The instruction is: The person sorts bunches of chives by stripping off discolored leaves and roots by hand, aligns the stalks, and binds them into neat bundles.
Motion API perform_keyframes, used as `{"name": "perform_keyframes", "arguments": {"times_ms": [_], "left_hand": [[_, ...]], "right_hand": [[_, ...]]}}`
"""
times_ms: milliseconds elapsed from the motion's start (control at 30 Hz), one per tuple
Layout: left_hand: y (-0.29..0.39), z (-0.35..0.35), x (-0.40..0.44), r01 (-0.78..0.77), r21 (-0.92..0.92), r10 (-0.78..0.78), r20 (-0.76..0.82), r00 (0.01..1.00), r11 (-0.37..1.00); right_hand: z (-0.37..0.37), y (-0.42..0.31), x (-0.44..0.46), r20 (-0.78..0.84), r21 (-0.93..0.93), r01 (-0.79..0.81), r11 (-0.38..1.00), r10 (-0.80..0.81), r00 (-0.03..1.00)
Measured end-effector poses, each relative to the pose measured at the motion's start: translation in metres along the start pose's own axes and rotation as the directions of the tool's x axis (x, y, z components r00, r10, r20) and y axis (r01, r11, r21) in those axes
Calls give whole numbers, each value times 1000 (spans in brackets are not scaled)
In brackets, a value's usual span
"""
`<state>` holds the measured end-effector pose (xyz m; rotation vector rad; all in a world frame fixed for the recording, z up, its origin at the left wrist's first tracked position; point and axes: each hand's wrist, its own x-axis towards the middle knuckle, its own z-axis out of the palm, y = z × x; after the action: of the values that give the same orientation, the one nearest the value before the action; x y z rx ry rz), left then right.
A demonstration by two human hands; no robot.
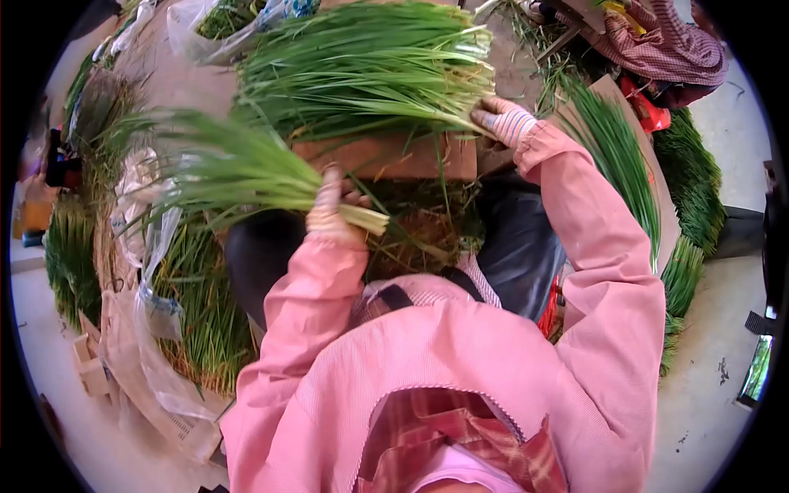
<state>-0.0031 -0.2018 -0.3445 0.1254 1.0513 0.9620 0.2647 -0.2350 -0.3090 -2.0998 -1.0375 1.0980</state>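
Holding one bunch of green stalks in the left hand, closed round it just above the pale ends, near the left knee; counting also one large pile on the brown table and, past its leafy end, one clear plastic bag. Unable to count single stalks, with leaf tips blurred on the bunch and the bag cut off above. Bending the left arm close; reaching the right hand forward with curled fingers at the pile's pale ends, partly hidden, so cannot tell if pinching any.
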Motion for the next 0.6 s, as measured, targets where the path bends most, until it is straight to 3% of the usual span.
{"name": "perform_keyframes", "arguments": {"times_ms": [67,100,133,267,333,400,467,567,600], "left_hand": [[-25,-10,4,79,75,-89,131,987,994],[-33,-11,3,91,119,-107,128,986,989],[-41,-11,3,104,163,-125,124,984,981],[-61,-4,2,110,216,-151,180,972,970],[-65,-3,3,117,217,-172,253,952,969],[-65,2,-1,102,230,-177,335,925,968],[-71,2,-2,28,219,-110,374,921,975],[-79,-8,15,112,202,-175,329,928,973],[-81,-10,23,215,155,-253,303,919,964]], "right_hand": [[22,36,-1,141,337,22,941,-73,987],[26,20,-21,229,346,-122,930,43,973],[35,27,-21,243,352,-138,926,52,969],[62,41,-17,304,443,-68,894,-79,949],[75,41,-18,285,382,-30,924,-86,955],[90,42,-22,266,457,-30,889,-104,958],[103,39,-24,184,371,67,926,-144,972],[110,38,-23,129,255,179,950,-217,968],[110,38,-24,113,173,243,955,-264,958]]}}
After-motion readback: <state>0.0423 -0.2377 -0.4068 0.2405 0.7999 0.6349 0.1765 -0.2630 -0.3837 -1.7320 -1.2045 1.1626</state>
